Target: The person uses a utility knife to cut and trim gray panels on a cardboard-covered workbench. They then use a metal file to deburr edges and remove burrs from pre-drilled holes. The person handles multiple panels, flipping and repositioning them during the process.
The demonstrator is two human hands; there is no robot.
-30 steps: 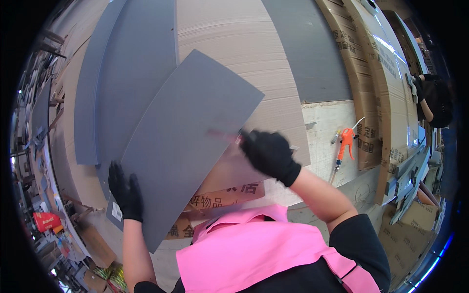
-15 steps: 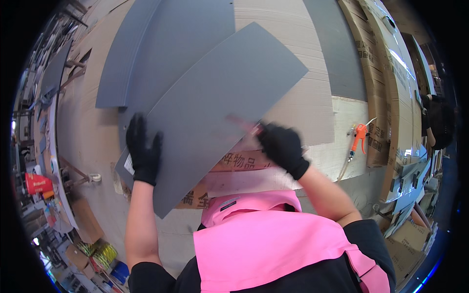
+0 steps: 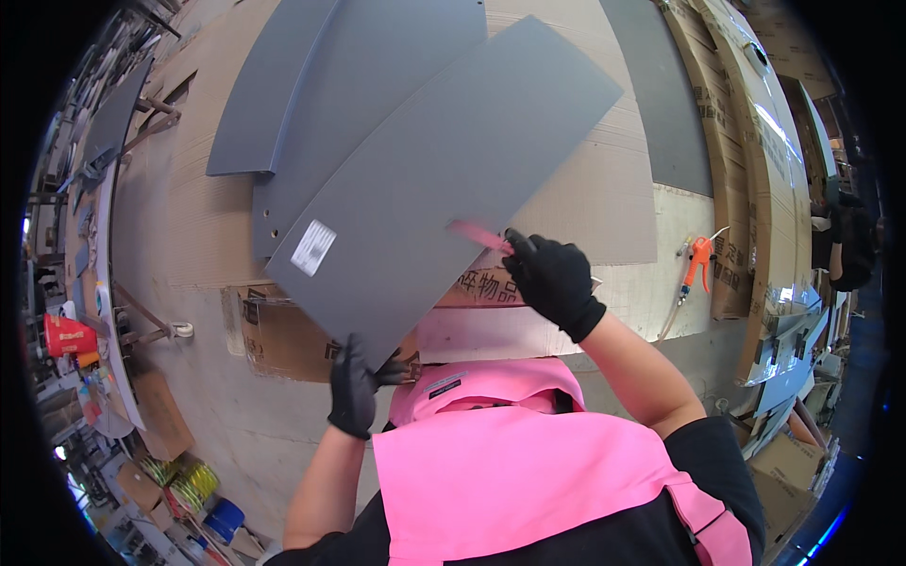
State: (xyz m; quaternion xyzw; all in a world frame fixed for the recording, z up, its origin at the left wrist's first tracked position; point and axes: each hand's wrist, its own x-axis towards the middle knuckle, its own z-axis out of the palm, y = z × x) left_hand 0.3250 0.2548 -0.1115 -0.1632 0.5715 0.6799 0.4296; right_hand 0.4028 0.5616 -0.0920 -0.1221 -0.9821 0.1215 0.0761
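Observation:
A flat grey panel with a white label lies at a slant before me, over a larger grey panel. My left hand, in a black glove, grips its near corner, thumb and fingers on either side. My right hand, also black-gloved, is closed around a slim pink thing that points left across the panel's right edge. Blur hides the exact kind of that pink thing.
An orange air blow gun with a hose lies to the right. Beyond it stand long cardboard boxes. Flat cardboard lies under the panels, and a printed carton sits near me. A red bucket is far left.
My left hand has moved from the panel's left side to its near corner, uncovering the label. The panel has shifted away and slightly right. My right hand still holds the pink thing.

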